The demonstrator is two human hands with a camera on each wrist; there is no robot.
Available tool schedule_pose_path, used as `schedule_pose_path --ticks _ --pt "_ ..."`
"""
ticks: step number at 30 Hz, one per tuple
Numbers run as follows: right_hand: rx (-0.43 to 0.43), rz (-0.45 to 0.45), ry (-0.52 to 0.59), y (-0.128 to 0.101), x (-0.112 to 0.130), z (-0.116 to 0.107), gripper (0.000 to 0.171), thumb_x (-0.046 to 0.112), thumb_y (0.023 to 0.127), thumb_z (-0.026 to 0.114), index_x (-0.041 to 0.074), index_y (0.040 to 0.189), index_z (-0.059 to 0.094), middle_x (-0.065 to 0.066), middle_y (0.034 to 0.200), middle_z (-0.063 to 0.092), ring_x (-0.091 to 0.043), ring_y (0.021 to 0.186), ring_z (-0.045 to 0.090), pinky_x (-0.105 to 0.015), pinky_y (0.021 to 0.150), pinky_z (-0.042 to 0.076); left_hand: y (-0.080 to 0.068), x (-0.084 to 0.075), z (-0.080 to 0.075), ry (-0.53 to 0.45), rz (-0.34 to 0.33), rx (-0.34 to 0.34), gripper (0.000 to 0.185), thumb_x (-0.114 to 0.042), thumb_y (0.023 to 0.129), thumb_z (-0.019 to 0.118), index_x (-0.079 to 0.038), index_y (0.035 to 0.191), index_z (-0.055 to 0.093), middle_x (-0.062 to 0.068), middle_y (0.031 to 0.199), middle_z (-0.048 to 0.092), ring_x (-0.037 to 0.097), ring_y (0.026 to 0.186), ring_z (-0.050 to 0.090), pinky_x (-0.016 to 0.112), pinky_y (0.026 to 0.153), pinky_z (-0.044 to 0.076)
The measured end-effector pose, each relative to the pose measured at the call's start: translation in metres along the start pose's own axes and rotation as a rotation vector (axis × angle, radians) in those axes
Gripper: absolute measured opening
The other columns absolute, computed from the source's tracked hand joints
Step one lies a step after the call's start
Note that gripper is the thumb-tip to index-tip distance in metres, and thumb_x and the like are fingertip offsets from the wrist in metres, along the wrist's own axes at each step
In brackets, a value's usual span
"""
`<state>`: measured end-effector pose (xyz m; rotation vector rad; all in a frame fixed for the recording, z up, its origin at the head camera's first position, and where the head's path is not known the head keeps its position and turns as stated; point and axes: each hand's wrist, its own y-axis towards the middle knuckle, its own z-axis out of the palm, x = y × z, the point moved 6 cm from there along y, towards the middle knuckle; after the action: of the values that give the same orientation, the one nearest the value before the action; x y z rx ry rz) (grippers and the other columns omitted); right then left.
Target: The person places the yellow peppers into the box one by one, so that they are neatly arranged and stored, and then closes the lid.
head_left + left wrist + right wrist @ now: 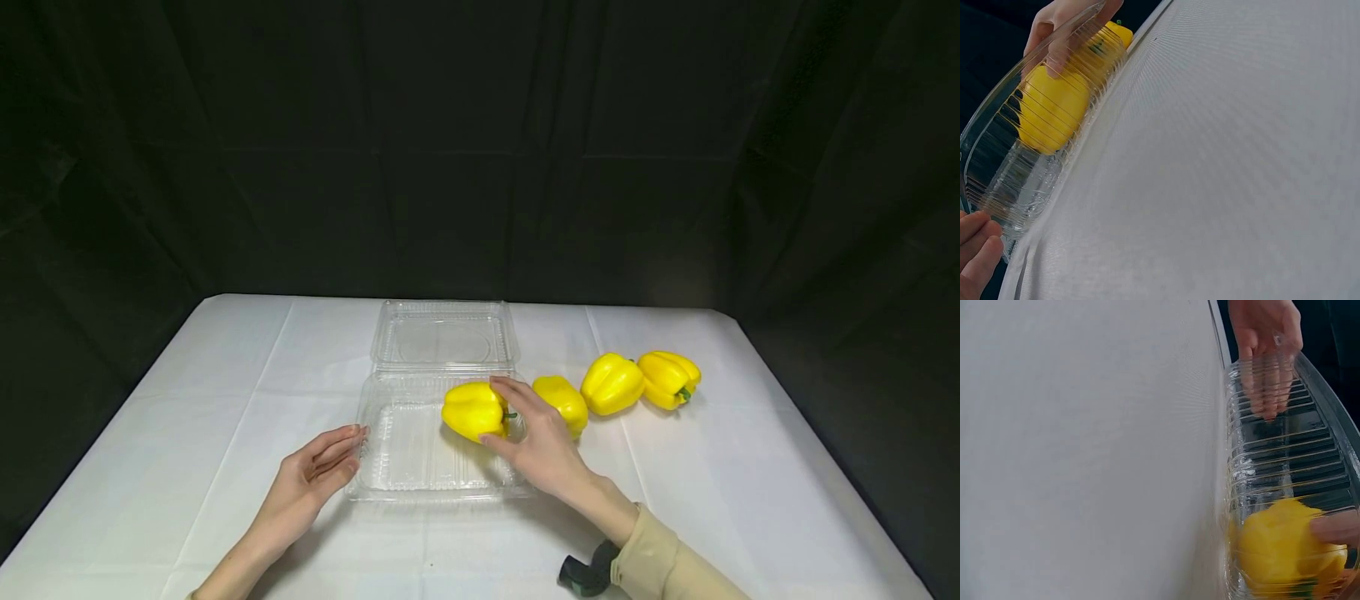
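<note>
An open clear plastic clamshell box (408, 475) lies in the middle of the white table, lid (444, 333) folded back. My right hand (525, 425) grips a yellow bell pepper (472, 410) at the right side of the box's tray, thumb and fingers curled round it; it shows through the ribbed wall (1054, 112) and in the right wrist view (1285, 550). My left hand (330, 458) rests with straight fingers against the tray's left rim (1266, 356). The left wrist view shows its fingertips (979, 250) at the box's corner.
Three more yellow peppers lie in a row right of the box: one (564, 402) just behind my right hand, one (611, 383) further right, one (669, 379) with a green stem. The white tablecloth (225, 400) ends at dark drapes behind and at both sides.
</note>
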<state>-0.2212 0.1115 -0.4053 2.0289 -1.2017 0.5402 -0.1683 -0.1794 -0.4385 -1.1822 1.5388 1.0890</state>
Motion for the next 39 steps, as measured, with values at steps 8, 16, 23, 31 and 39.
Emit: schedule_pose_path --ticks 8,16,23,31,39 --pt "0.001 0.006 -0.032 -0.0015 0.0000 0.0015 0.074 0.016 0.080 0.084 0.004 0.144 0.051 -0.011 0.150 0.049 -0.033 0.137 0.048 -0.051 0.112 0.040 0.0004 -0.0002 0.0002 -0.002 0.009 -0.005 0.043 -0.011 0.099 0.063 0.004 0.137 0.052 0.019 0.139 0.059 -0.002 0.120 0.058 0.014 0.097 0.048" --pt "-0.005 0.001 -0.060 -0.0010 0.0015 0.0011 0.070 0.017 0.082 0.083 -0.001 0.143 0.051 -0.011 0.148 0.048 -0.034 0.133 0.051 -0.050 0.109 0.044 0.0005 -0.0005 0.0000 -0.006 0.014 -0.003 0.043 -0.010 0.098 0.063 0.005 0.137 0.051 0.020 0.139 0.059 -0.002 0.120 0.058 0.014 0.097 0.048" --pt "-0.009 -0.002 -0.058 -0.0013 0.0011 -0.0001 0.070 0.015 0.084 0.081 0.000 0.144 0.049 -0.015 0.150 0.048 -0.036 0.136 0.048 -0.052 0.111 0.041 0.0004 0.0001 -0.0002 -0.002 0.020 -0.006 0.042 -0.010 0.098 0.063 0.004 0.137 0.052 0.019 0.138 0.060 -0.001 0.120 0.058 0.014 0.097 0.048" --pt "-0.020 -0.016 -0.043 -0.0015 0.0022 -0.0028 0.068 0.011 0.084 0.079 -0.002 0.143 0.049 -0.016 0.151 0.048 -0.037 0.138 0.046 -0.051 0.113 0.039 0.0007 0.0003 -0.0006 0.002 0.019 -0.006 0.042 -0.011 0.099 0.063 0.003 0.137 0.052 0.018 0.138 0.060 -0.002 0.120 0.058 0.014 0.097 0.048" --pt "-0.026 -0.004 -0.029 -0.0018 0.0026 -0.0059 0.069 0.006 0.084 0.077 0.001 0.146 0.047 -0.016 0.152 0.047 -0.037 0.137 0.047 -0.053 0.111 0.040 -0.0005 0.0006 -0.0008 0.011 0.001 -0.012 0.042 -0.014 0.099 0.063 0.001 0.137 0.053 0.016 0.138 0.060 -0.001 0.119 0.058 0.013 0.097 0.047"
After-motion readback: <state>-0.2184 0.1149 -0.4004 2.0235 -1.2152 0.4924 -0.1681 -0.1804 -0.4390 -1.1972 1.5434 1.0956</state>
